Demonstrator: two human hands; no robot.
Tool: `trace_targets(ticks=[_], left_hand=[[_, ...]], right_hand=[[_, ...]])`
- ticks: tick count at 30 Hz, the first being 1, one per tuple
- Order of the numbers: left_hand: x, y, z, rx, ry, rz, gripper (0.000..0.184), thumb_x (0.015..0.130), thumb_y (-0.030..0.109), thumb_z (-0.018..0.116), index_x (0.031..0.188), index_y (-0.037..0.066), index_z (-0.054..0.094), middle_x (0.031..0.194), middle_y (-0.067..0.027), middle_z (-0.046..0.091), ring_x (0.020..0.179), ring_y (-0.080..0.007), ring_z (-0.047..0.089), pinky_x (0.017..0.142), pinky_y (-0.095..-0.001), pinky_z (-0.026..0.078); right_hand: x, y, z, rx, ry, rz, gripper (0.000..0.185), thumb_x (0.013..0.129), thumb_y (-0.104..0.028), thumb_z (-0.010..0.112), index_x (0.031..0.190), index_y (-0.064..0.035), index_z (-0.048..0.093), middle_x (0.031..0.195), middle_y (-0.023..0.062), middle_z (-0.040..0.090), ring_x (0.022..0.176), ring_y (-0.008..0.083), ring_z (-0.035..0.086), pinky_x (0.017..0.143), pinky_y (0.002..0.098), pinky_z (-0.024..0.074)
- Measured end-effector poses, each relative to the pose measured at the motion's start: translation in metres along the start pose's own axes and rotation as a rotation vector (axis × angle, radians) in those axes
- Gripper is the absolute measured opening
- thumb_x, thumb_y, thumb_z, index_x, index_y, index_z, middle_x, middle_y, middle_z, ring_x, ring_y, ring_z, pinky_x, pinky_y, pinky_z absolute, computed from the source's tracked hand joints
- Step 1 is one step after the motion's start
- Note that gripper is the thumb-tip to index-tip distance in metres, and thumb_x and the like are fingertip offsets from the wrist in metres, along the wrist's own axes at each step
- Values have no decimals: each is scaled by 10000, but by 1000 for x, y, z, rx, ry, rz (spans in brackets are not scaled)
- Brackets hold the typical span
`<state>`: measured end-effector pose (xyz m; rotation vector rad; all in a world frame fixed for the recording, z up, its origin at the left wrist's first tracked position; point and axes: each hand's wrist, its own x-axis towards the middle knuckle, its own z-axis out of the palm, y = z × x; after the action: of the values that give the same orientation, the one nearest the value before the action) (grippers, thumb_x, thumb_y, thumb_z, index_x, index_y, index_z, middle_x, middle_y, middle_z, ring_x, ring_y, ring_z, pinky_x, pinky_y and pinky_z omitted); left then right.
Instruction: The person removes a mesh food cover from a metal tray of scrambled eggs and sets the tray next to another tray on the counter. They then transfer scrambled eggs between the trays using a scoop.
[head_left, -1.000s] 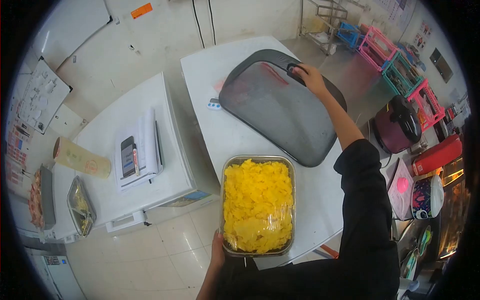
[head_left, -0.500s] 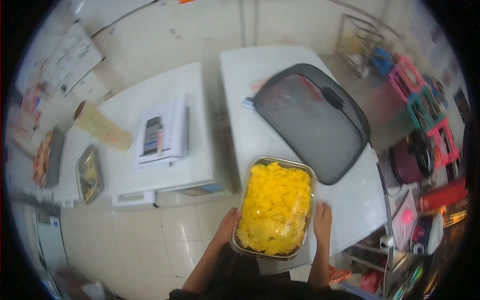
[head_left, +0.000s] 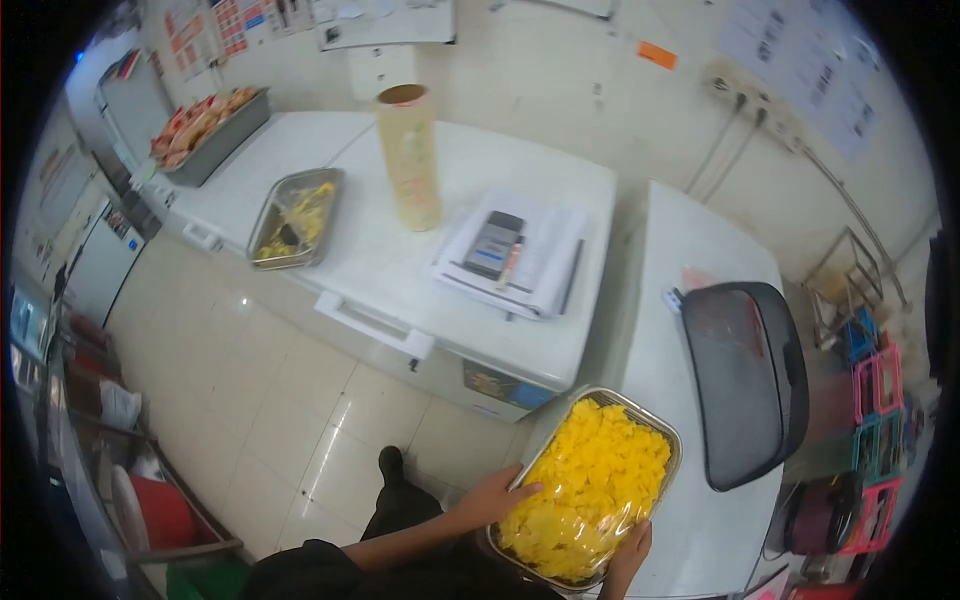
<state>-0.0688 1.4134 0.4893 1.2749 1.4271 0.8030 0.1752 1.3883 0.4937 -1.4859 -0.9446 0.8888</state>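
A metal tray [head_left: 672, 432] heaped with yellow food pieces [head_left: 600, 470] is held in front of my body, beside the white top on the right. Shiny clear film lies over at least part of the heap. My left hand [head_left: 503, 497] grips the tray's left side, thumb over the rim. On the near right side, my right hand [head_left: 630, 552] is closed around the tray's edge. The fingers under the tray are hidden.
A chest freezer [head_left: 545, 160] carries a smaller metal tray [head_left: 297, 218] with yellow pieces, a film roll [head_left: 408, 160] standing upright, papers [head_left: 550, 255] with a phone [head_left: 493, 243], and a meat-filled tray [head_left: 215, 130]. A grey bag [head_left: 745, 390] lies on the right-hand white top [head_left: 665, 260].
My view has swung left, toward the chest freezer. The tray is turned and tilted in my hands. My right hand, earlier beside the tray with fingers upright, now grips its edge.
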Motion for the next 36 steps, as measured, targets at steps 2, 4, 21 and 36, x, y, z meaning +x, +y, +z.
trace_targets(ticks=[2, 4, 21, 36], left_hand=[[-14, -6, -42, -65, 80, -2, 514, 850, 459, 478, 1039, -17, 516, 971, -238, 569, 898, -350, 557, 776, -392, 418], [-41, 14, -87, -133, 128, -15, 501, 867, 453, 448, 1028, -16, 517, 972, -236, 569, 898, -349, 556, 780, -395, 415], [-28, -70, -445, -176, 292, -105, 603, 886, 483, 363, 1157, -49, 448, 1063, -258, 549, 1035, -361, 520, 880, -374, 384], [61, -70, -598, -32, 303, -39, 462, 875, 337, 456, 1147, -36, 459, 1013, -240, 578, 992, -364, 543, 849, -384, 408]], right_hand=[[-7, -12, 41, -53, -32, -22, 355, 943, -265, 350, 977, 60, 489, 857, 119, 540, 769, 170, 490, 691, 292, 418], [-23, -53, 71, -122, -39, -30, 348, 939, -262, 361, 959, 60, 491, 846, 123, 539, 762, 169, 486, 680, 296, 416], [-73, -122, 446, -436, -309, -92, 409, 916, -321, 420, 763, 56, 451, 657, 182, 485, 616, 206, 415, 607, 354, 384], [-45, -109, 610, -275, -259, 23, 364, 928, -284, 391, 761, 37, 430, 654, 125, 448, 644, 175, 403, 611, 322, 372]])
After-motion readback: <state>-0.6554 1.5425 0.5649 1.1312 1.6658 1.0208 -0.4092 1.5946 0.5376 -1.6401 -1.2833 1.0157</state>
